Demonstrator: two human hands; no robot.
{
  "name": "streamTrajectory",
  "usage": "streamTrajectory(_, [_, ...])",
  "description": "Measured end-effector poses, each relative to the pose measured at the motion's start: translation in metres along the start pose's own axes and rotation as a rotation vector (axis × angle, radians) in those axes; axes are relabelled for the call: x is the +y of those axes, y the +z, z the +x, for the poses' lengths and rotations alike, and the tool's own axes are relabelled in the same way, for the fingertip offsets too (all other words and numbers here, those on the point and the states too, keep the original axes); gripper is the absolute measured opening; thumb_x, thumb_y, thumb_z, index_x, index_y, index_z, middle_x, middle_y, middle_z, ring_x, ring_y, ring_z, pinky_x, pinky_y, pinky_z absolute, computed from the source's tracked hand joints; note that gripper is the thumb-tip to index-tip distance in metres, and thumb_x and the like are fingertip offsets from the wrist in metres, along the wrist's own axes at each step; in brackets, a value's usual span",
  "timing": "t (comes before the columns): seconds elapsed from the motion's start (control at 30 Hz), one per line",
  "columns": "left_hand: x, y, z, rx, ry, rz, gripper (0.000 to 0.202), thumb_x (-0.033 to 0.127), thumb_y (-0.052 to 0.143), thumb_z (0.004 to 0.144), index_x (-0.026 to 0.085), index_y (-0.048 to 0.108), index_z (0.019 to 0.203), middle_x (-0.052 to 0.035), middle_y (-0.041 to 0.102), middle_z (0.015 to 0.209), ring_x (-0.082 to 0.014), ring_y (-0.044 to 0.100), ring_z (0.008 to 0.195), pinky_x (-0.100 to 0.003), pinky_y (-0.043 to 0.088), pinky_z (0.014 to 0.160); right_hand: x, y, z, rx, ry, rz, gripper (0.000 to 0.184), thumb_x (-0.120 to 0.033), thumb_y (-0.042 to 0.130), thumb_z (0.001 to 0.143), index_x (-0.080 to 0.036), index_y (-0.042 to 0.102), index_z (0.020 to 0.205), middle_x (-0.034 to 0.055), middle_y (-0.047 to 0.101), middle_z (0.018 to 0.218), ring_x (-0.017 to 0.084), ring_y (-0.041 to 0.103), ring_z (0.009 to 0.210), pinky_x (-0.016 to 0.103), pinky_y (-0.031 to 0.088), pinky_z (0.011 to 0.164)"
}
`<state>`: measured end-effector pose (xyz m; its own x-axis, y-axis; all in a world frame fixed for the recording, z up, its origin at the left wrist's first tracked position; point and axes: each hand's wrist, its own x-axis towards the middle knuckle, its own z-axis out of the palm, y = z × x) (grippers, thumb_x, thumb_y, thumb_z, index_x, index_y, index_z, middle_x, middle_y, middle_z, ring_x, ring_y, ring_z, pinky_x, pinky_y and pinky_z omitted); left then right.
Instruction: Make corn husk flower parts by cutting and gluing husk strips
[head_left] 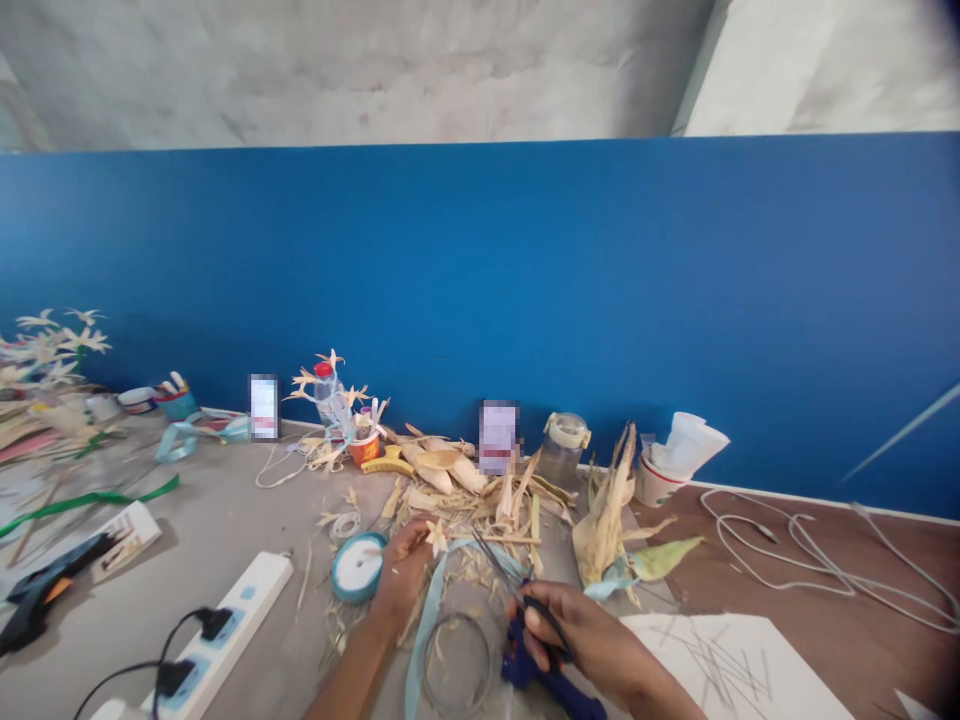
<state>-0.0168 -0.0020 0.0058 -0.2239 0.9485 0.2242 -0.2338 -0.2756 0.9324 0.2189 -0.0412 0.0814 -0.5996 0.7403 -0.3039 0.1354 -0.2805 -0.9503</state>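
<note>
My left hand (pixel 406 560) is closed on a small pale corn-husk flower (pixel 436 537). In my right hand (pixel 559 630) is a pair of scissors (pixel 496 557) with black handles, the blades pointing up and to the left, toward the flower. A light blue ribbon (pixel 421 635) runs from near the flower down the table, and another stretch lies by the blades. Left of my left hand is a blue-rimmed ribbon spool (pixel 358 568). A coil of wire (pixel 457 665) lies between my forearms. Partly under my right hand is a dark blue glue gun (pixel 551 690).
Corn husks (pixel 450 465) and scraps cover the table's back middle. A white power strip (pixel 225 635) and a black glue gun (pixel 52 590) lie at left. Finished flowers in a bottle (pixel 326 400) stand behind. Loose wires on white paper (pixel 720 665) and cables (pixel 810 560) lie at right.
</note>
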Motion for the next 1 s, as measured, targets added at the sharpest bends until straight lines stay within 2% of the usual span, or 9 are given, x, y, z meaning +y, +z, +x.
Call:
streamTrajectory(0.17, [0.0,0.001,0.0,-0.005,-0.156,-0.332,0.015,0.028,0.08,0.063,0.018,0.068,0.067,-0.0001,0.065,0.071,-0.016,0.057,0.075,-0.033,0.043,0.083,0.006,0.005,0.008,0.118,-0.013,-0.19,0.033,-0.05,0.055,0.077,-0.018,0.054,0.087,-0.0025,0.056,0.055,0.014,0.054,0.056,0.024,0.031,0.05])
streamTrajectory(0.27, [0.002,0.002,0.001,-0.064,-0.244,-0.504,0.015,0.025,0.081,0.064,0.018,0.067,0.066,0.0011,0.063,0.067,-0.0152,0.058,0.073,-0.035,0.043,0.087,0.011,0.01,0.02,0.178,-0.047,-0.31,0.022,-0.038,0.052,0.078,-0.018,0.055,0.087,-0.0016,0.059,0.054,0.015,0.055,0.052,0.025,0.036,0.051])
streamTrajectory(0.33, [0.005,0.003,0.001,-0.072,-0.258,-0.553,0.015,0.025,0.081,0.065,0.018,0.068,0.068,0.0013,0.062,0.064,-0.0153,0.059,0.073,-0.035,0.044,0.086,0.01,0.013,0.027,0.191,-0.071,-0.325,0.018,-0.035,0.051,0.078,-0.019,0.055,0.083,-0.0015,0.059,0.054,0.014,0.053,0.049,0.024,0.037,0.049])
streamTrajectory(0.47, [0.01,0.004,0.001,-0.071,-0.269,-0.592,0.015,0.024,0.08,0.065,0.018,0.068,0.071,0.0025,0.059,0.057,-0.0141,0.058,0.067,-0.035,0.044,0.085,0.0,0.019,0.032,0.194,-0.134,-0.27,0.021,-0.04,0.052,0.078,-0.02,0.055,0.081,-0.0034,0.054,0.052,0.012,0.047,0.044,0.024,0.037,0.046])
streamTrajectory(0.6, [0.013,0.004,0.0,-0.058,-0.275,-0.611,0.013,0.022,0.079,0.066,0.018,0.067,0.069,0.0037,0.057,0.058,-0.0109,0.054,0.061,-0.038,0.044,0.087,-0.006,0.018,0.026,0.114,-0.151,-0.187,0.031,-0.047,0.055,0.077,-0.018,0.058,0.089,-0.0039,0.053,0.053,0.011,0.047,0.045,0.024,0.039,0.049])
streamTrajectory(0.73, [0.011,0.004,0.0,-0.064,-0.276,-0.573,0.015,0.024,0.079,0.067,0.017,0.067,0.072,0.0035,0.056,0.057,-0.0115,0.054,0.063,-0.037,0.044,0.087,-0.004,0.015,0.023,0.122,-0.106,-0.135,0.039,-0.05,0.057,0.075,-0.016,0.058,0.095,-0.0033,0.055,0.054,0.013,0.05,0.049,0.026,0.041,0.052])
streamTrajectory(1.0, [0.006,0.003,0.0,-0.081,-0.251,-0.495,0.018,0.029,0.078,0.069,0.018,0.066,0.074,0.0036,0.055,0.056,-0.0118,0.053,0.064,-0.033,0.044,0.083,0.0,0.018,0.027,0.093,-0.099,-0.119,0.044,-0.054,0.057,0.075,-0.015,0.056,0.095,-0.0039,0.053,0.053,0.011,0.047,0.046,0.025,0.039,0.05])
